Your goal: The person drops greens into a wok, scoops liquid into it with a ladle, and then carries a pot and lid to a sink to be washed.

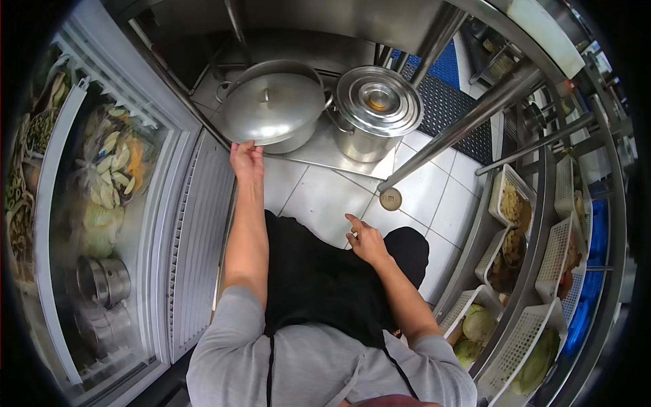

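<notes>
My left hand point(247, 161) pinches the near rim of a domed metal lid point(261, 112). The lid sits askew over a wide two-handled cooking pot point(302, 139), leaving part of the pot's far rim uncovered. Just right of it stands a taller stockpot point(366, 144) under a ridged steel lid point(349, 95). Both pots rest on a low metal shelf point(332, 157). My right hand point(368, 242) hovers near my knee, holding nothing, its index finger stretched out and the others loosely bent.
A glass-door fridge point(159, 203) with bagged vegetables and metal pots stands at left. Steel table legs point(468, 119) slant at right. White baskets point(519, 346) of vegetables line the right-hand shelves. White tiles point(325, 197) cover the floor, with a black mat point(458, 112) beyond.
</notes>
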Demonstrator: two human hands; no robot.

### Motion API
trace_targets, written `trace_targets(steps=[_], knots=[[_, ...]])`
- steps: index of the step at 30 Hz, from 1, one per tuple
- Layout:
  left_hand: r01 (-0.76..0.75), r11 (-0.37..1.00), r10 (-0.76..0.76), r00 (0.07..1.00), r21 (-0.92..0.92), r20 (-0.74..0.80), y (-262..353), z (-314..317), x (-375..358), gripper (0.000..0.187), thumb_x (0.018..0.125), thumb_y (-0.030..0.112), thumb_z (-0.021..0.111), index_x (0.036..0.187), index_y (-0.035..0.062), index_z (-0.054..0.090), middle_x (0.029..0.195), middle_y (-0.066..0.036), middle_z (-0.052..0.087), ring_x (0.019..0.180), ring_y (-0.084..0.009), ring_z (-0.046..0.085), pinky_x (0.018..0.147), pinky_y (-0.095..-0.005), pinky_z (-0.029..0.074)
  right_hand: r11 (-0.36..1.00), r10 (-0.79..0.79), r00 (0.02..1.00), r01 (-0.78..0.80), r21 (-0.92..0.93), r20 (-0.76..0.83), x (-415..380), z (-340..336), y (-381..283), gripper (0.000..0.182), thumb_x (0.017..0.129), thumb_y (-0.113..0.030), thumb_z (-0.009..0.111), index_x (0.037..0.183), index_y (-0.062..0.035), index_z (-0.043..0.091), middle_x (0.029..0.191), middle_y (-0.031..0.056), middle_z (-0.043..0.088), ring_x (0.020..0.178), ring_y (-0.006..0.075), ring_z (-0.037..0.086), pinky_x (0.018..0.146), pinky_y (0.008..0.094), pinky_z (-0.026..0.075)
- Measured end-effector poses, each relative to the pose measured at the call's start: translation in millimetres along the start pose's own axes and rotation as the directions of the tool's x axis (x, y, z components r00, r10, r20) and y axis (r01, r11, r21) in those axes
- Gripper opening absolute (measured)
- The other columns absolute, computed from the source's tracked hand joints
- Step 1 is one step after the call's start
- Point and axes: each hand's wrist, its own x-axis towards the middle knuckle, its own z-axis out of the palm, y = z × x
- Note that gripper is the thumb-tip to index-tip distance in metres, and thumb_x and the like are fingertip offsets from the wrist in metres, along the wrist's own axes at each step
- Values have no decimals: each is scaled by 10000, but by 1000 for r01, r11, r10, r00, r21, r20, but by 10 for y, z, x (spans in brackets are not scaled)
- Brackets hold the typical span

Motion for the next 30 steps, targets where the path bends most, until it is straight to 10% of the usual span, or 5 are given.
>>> trace_targets(steps=[5, 11, 18, 27, 30], knots=[[16, 986, -21, 999, 165, 30, 125, 198, -20, 242, 799, -96, 569, 1015, 1, 518, 971, -103, 611, 856, -210, 645, 854, -382, 568, 995, 103, 990, -103, -2, 100, 66, 38, 103, 463, 836, -144, 626, 1280, -94, 504, 844, 185, 684, 835, 384, 651, 771, 466, 514], [103, 623, -40, 994, 775, -99, 254, 178, 76, 160, 832, 78, 670, 860, 22, 523, 731, -43, 567, 621, -155, 613, 555, -295, 566, 991, 135, 976, -133, -22, 173, 155, 79, 131, 382, 840, -181, 623, 1202, -72, 571, 828, 171, 693, 836, 373, 659, 789, 458, 512], [132, 367, -31, 991, 921, -130, 166, 47, 276, 305, 858, 288, 643, 754, 30, 518, 673, -62, 569, 545, -148, 587, 467, -296, 498, 992, 127, 971, -122, -38, 201, 156, 105, 163, 348, 845, -200, 621, 1165, -66, 593, 824, 178, 691, 837, 374, 658, 792, 461, 509], [124, -217, 265, 962, 968, -64, 140, 158, 408, 362, 831, 347, 664, 920, 2, 599, 1039, -239, 636, 969, -341, 632, 844, -453, 489, 992, 125, 979, -120, -42, 159, 148, 77, 176, 319, 848, -202, 617, 1124, -43, 613, 818, 187, 688, 831, 388, 650, 786, 465, 504], [-171, -397, 310, 900, 902, 307, 96, 230, 213, 549, 824, 394, 665, 1231, 51, 531, 1353, -264, 451, 1252, -421, 433, 996, -471, 400, 991, 132, 981, -131, -14, 142, 117, 62, 167, 311, 842, -203, 624, 1108, -43, 620, 811, 185, 688, 818, 382, 654, 775, 457, 507]])
